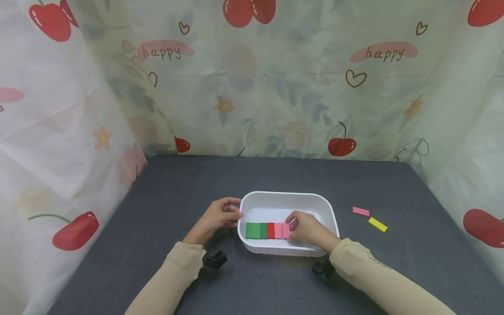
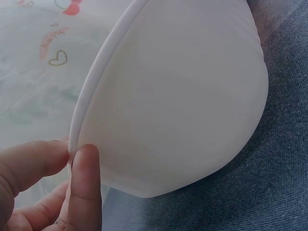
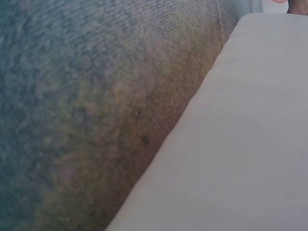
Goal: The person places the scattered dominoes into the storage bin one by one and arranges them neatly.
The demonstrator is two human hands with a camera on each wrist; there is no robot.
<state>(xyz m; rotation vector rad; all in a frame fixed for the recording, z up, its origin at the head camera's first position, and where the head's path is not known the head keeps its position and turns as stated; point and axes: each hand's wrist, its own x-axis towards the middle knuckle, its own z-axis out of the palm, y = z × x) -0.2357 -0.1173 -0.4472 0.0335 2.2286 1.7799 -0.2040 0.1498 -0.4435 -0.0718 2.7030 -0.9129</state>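
Cream cloth sleeves (image 1: 169, 273) lie nearest. My left hand (image 1: 218, 215) pinches the rounded white plastic tub (image 1: 284, 193), likely to steady it. Inside, my right hand (image 1: 309, 228) pinches the end flat pink block (image 1: 285, 230), likely to line it up. Open room lies behind it; the near wall (image 1: 275, 249) sits close.

Behind the white basin (image 1: 271, 250), the table (image 1: 189, 179) is offering a wide passage, until the printed curtain (image 1: 275, 109) is closing it; at the left, the left hand (image 1: 218, 216) is pinching the rim and obstructing this side; the right hand (image 1: 309, 228) is crossing the front right rim and holding the end pink block (image 1: 285, 230); inside, the block row (image 1: 264, 230) is occupying the front, while open floor is lying behind; farther right, a loose pink block (image 1: 360, 211) and a yellow block (image 1: 378, 225) are leaving only a narrow gap beside the basin.
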